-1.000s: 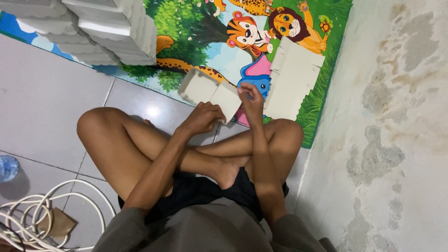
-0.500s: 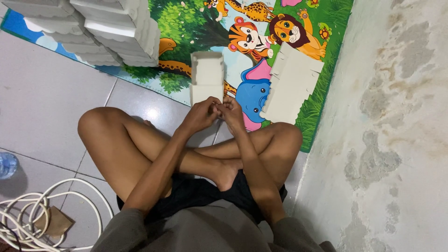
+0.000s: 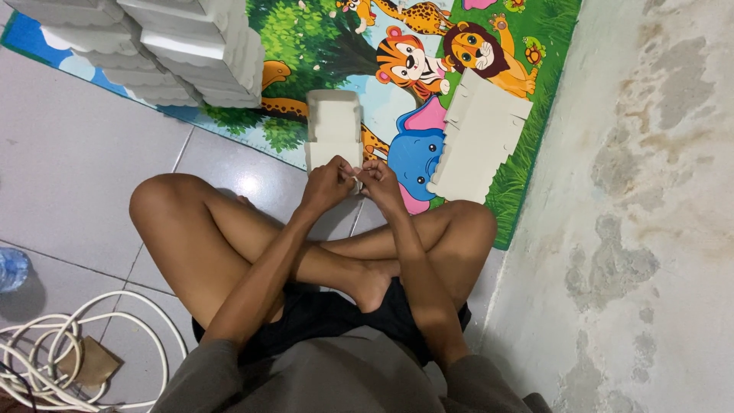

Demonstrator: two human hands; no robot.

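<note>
White folded cardboard box [image 3: 334, 126] sits on the colourful animal play mat [image 3: 397, 46], at twelve o'clock from both hands. Left hand [image 3: 327, 186] and right hand [image 3: 380, 183] pinch its near edge. It looks light, thin and bendy; hold the edges.

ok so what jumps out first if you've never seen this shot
The bright animal play mat across the top, with white folded cardboard boxes stacked at its left end. At centre, both hands, left hand and right hand, pinch the near edge of one white box, above crossed bare legs.
</note>
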